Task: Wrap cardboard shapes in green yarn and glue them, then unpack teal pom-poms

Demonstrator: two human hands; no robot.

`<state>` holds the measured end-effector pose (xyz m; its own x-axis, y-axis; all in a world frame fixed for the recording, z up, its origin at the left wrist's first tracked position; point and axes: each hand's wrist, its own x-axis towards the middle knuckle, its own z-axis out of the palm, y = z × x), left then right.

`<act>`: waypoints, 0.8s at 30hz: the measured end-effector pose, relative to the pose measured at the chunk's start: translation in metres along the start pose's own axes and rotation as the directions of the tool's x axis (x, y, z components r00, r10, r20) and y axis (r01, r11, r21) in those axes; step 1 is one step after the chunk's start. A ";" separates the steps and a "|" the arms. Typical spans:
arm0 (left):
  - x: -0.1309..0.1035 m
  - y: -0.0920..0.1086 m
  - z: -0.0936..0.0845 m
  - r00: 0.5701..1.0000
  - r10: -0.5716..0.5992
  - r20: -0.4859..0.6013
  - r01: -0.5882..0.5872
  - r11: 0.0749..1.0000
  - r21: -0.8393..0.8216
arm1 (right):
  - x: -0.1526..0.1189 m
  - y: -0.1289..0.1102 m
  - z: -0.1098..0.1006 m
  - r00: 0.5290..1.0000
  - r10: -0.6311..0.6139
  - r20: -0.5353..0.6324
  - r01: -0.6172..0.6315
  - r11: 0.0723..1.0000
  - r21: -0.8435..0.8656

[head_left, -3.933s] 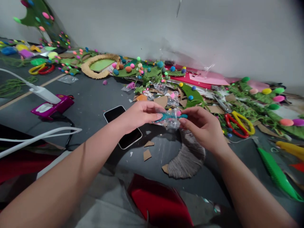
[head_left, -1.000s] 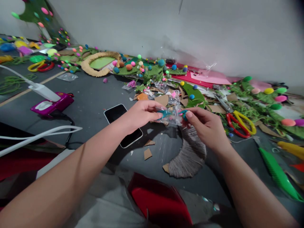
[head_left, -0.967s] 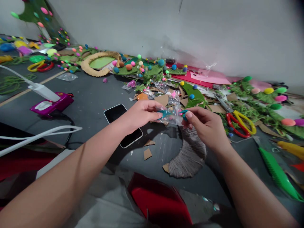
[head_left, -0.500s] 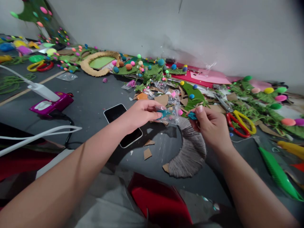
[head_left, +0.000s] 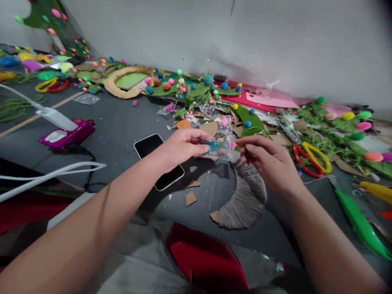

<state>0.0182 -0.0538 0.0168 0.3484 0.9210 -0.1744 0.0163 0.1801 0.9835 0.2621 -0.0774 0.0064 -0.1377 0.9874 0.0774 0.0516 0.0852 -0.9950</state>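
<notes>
My left hand point(head_left: 186, 148) is closed on a small clear plastic bag point(head_left: 225, 150) with something bright blue point(head_left: 211, 147) inside. The bag's loose end points to the right. Close to that end is my right hand point(head_left: 263, 157), its fingers curled and the thumb drawn in toward them; whatever they hold, if anything, is hidden. Below both hands lies a curved cardboard piece wrapped in grey yarn point(head_left: 246, 196), bare cardboard showing at its lower left tip. A phone point(head_left: 170, 177) lies flat, partly covered by my left hand and forearm.
Red-and-yellow scissors point(head_left: 317, 161) and a green-handled cutter point(head_left: 361, 220) lie to the right. Cardboard scraps point(head_left: 190, 199), felt leaves and pompoms point(head_left: 207, 80) are strewn along the wall. To the left are a purple power adapter point(head_left: 67, 134), white cables point(head_left: 61, 171) and a tan yarn-wrapped ring point(head_left: 118, 92).
My right hand has shifted slightly left toward the bag's end. The small blue piece pinched between its fingertips is no longer visible. My left hand and the bag stay nearly in place.
</notes>
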 end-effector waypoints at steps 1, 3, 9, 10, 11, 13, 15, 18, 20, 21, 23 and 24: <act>0.000 0.000 0.000 1.000 0.004 0.004 -0.004 1.000 0.005 | -0.001 -0.001 0.000 1.000 0.011 0.018 -0.011 1.000 0.002; -0.001 0.000 0.000 1.000 0.003 0.008 -0.003 1.000 0.006 | -0.003 -0.004 0.000 0.999 0.028 0.037 -0.029 0.999 0.030; 0.002 0.002 -0.004 1.000 0.004 -0.030 -0.004 1.000 0.008 | -0.004 -0.008 0.001 0.998 0.033 0.055 -0.038 0.995 0.097; 0.003 0.004 -0.007 0.999 0.015 -0.046 -0.014 1.000 0.023 | -0.004 -0.008 0.002 0.997 0.028 0.074 -0.035 0.995 0.097; 0.005 0.005 -0.011 0.997 0.029 -0.067 -0.027 0.999 0.039 | -0.004 -0.008 0.002 0.995 0.030 0.097 -0.040 0.994 0.100; 0.008 0.008 -0.018 0.992 0.052 -0.113 -0.043 0.996 0.075 | -0.005 -0.008 0.002 0.989 0.062 0.136 -0.077 0.990 0.114; 0.010 0.010 -0.025 0.986 0.065 -0.153 -0.048 0.992 0.114 | -0.006 -0.008 0.002 0.988 0.092 0.128 -0.104 0.991 0.090; 0.012 0.010 -0.029 0.984 0.076 -0.159 -0.049 0.985 0.168 | -0.005 -0.008 -0.001 0.999 0.027 0.035 -0.026 0.999 -0.021; 0.011 0.010 -0.028 0.987 0.081 -0.139 -0.056 0.983 0.175 | -0.003 -0.006 -0.002 0.998 -0.054 -0.012 0.053 0.994 -0.101; 0.011 0.009 -0.027 0.989 0.083 -0.123 -0.061 0.983 0.171 | -0.003 -0.006 -0.002 0.996 -0.084 -0.022 0.080 0.987 -0.140; 0.010 0.008 -0.023 0.992 0.085 -0.095 -0.070 0.986 0.153 | -0.002 -0.005 -0.002 0.994 -0.109 -0.021 0.102 0.971 -0.218; 0.009 0.008 -0.022 0.993 0.083 -0.079 -0.071 0.987 0.145 | -0.003 -0.006 -0.001 0.994 -0.111 -0.017 0.103 0.961 -0.256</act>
<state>0.0012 -0.0365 0.0224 0.2732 0.9572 -0.0952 0.1274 0.0621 0.9899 0.2633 -0.0803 0.0119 -0.1254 0.9739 0.1889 0.2888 0.2180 -0.9322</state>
